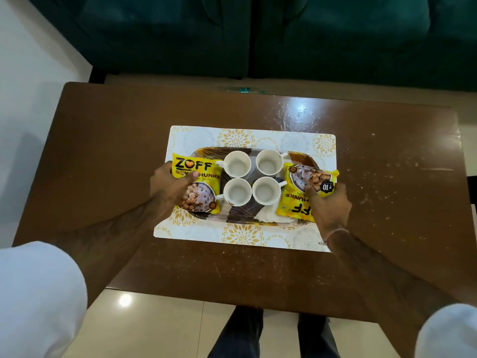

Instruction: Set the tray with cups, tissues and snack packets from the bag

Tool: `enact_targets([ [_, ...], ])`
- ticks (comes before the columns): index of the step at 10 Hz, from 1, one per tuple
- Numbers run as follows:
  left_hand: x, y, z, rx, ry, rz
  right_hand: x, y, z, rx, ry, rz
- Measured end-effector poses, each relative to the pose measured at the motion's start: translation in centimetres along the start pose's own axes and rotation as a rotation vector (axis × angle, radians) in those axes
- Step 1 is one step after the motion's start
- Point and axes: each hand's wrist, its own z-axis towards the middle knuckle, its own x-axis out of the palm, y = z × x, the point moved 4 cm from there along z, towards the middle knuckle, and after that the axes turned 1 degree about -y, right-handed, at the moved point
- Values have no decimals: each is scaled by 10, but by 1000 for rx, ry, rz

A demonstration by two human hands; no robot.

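A patterned brown tray point(242, 211) lies on a white and gold placemat point(240, 236). Several white cups point(237, 164) stand empty in its middle, in two rows. A yellow snack packet point(198, 166) rests on the tray's left end, and my left hand point(167, 187) grips its left edge, thumb on top. A second yellow snack packet point(296, 200) lies upside down on the right end, held by my right hand point(327, 205). White tissues point(268, 214) peek out from under that packet at the tray's front right.
The placemat sits mid-way on a glossy brown wooden table point(103, 156). A dark green sofa point(258, 34) runs along the far side. My legs and the tiled floor point(154, 329) show below the table's near edge. No bag is in view.
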Motion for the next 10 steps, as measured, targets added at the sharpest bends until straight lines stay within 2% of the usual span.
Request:
enact_targets([
  [2,9,-8,-7,100,-40,125,3,0,3,47,3,-21],
  [4,10,-11,-8,109,-12,111,0,6,3,56,19,16],
  [6,11,-31,-1,138,1,247,-4,24,9,-35,37,-154],
  [8,14,-72,0,201,48,366,-10,59,17,-184,73,-399],
  [10,13,-137,1,318,101,389,-17,123,23,-456,200,-540],
])
